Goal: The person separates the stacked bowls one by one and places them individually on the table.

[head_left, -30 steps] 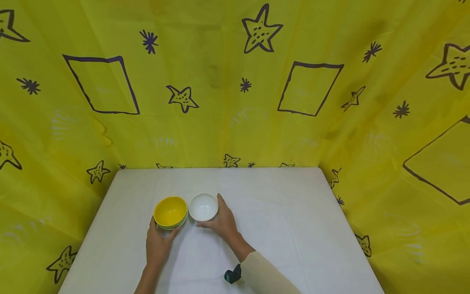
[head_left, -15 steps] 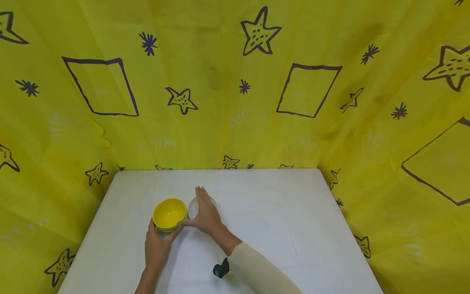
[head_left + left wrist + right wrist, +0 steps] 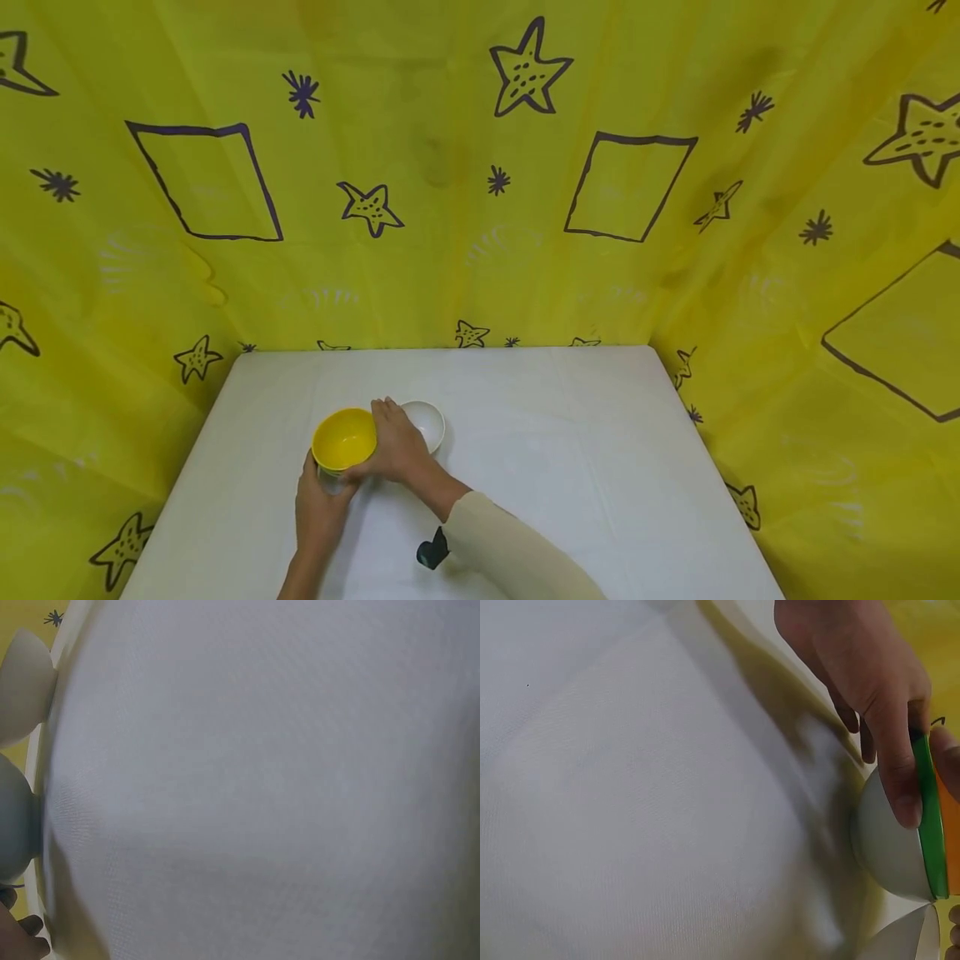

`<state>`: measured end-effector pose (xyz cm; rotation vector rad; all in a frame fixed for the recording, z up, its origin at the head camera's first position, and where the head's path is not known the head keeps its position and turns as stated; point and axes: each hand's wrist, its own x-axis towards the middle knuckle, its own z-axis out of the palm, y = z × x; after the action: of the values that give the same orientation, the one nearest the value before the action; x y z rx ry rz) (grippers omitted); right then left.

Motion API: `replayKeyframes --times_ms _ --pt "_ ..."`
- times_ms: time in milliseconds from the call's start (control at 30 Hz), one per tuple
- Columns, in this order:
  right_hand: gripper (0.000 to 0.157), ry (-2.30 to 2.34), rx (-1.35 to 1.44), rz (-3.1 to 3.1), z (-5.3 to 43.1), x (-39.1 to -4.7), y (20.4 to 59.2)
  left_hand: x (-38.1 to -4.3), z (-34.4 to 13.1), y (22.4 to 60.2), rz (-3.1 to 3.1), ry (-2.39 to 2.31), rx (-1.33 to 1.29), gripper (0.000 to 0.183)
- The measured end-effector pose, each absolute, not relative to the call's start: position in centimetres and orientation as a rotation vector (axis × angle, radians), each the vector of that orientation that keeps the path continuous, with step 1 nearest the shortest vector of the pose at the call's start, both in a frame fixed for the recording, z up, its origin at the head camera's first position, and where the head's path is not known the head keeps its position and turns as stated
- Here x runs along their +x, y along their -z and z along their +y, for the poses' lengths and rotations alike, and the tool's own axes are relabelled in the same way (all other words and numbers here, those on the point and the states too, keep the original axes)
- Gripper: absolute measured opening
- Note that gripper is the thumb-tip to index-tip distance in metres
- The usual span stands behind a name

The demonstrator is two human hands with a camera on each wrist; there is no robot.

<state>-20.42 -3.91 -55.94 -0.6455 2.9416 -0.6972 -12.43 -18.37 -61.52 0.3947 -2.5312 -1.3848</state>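
A yellow bowl tops a nested stack. Beneath it in the right wrist view show a green bowl and, lowest, a white bowl. My left hand grips the stack from the near left side, its thumb on the white bowl's wall below the green rim. My right hand reaches across and grips the yellow bowl by its right side, thumb toward the front. Just right of the stack stands another white bowl, partly hidden behind my right hand.
The bowls are on a white-covered table. Yellow curtains with drawn stars and frames rise behind it and along both sides. A small dark object shows by the right sleeve.
My right hand has let go of the separate white bowl and moved left to the stack, where it now grips the yellow bowl. My left hand has stayed on the stack.
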Motion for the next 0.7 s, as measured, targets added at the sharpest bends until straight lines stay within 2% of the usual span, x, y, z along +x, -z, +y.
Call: replayKeyframes --times_ms 467,700 --pt "0.103 0.668 -0.661 2.949 -3.96 -20.17 55.68 -12.41 -18.18 61.27 -2.559 1.353 0.425 0.095" --pt "0.099 0.671 -0.655 2.945 -4.11 -20.21 55.77 -12.4 -18.15 61.28 -2.548 1.345 0.414 0.093"
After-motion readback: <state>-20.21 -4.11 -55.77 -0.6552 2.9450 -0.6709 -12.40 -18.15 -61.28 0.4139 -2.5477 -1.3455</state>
